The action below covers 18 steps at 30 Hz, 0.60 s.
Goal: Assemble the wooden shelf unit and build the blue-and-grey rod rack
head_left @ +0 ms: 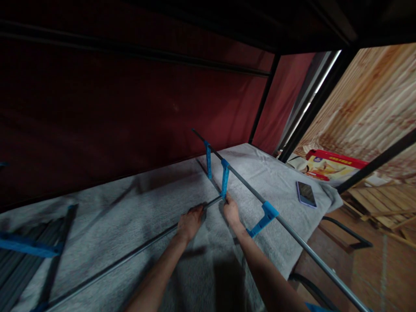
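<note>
Left hand (190, 223) clasps one rod (130, 256); right hand (231, 211) seemingly pinches one blue bracket (225, 178), two more brackets (269, 211) nearby.

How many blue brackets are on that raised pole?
3: far bracket, middle bracket at the right hand, near bracket by the right forearm; a blue piece bottom right may be another.

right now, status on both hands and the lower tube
Left hand on lower grey tube; right hand at foot of blue bracket; tube's end at that bracket; phone on cloth, apart from hands.
</note>
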Each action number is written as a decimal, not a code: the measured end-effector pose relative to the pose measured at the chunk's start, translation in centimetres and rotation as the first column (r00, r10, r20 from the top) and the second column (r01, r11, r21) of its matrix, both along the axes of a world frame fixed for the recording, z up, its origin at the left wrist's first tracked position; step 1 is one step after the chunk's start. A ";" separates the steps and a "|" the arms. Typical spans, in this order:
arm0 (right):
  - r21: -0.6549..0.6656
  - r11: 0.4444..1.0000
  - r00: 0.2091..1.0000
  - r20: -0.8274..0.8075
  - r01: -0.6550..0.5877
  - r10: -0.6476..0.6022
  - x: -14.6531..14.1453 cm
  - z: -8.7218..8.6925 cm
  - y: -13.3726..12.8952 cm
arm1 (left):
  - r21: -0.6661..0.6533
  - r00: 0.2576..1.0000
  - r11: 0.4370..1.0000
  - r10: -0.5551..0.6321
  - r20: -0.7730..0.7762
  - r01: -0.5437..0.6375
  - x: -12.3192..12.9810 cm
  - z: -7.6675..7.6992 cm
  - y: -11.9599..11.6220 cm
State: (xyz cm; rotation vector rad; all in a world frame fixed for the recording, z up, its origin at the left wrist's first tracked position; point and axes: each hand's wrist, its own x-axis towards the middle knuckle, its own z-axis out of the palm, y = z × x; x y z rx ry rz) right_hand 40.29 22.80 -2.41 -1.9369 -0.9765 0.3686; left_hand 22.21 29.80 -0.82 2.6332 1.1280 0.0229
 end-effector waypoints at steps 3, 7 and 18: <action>-0.031 0.999 0.999 -0.024 0.034 -0.035 -0.3 -0.3 -0.3 | 0.005 1.000 1.000 -0.011 0.007 0.011 -0.1 -0.2 0.1; -0.065 0.996 0.998 -0.005 0.059 -0.060 -0.4 -0.3 0.0 | 0.009 1.000 1.000 -0.025 -0.009 0.025 -0.1 -0.4 0.2; -0.127 0.988 0.996 0.025 0.091 -0.088 0.1 -0.9 0.3 | 0.009 0.998 0.998 -0.059 -0.032 0.059 0.2 -0.8 0.4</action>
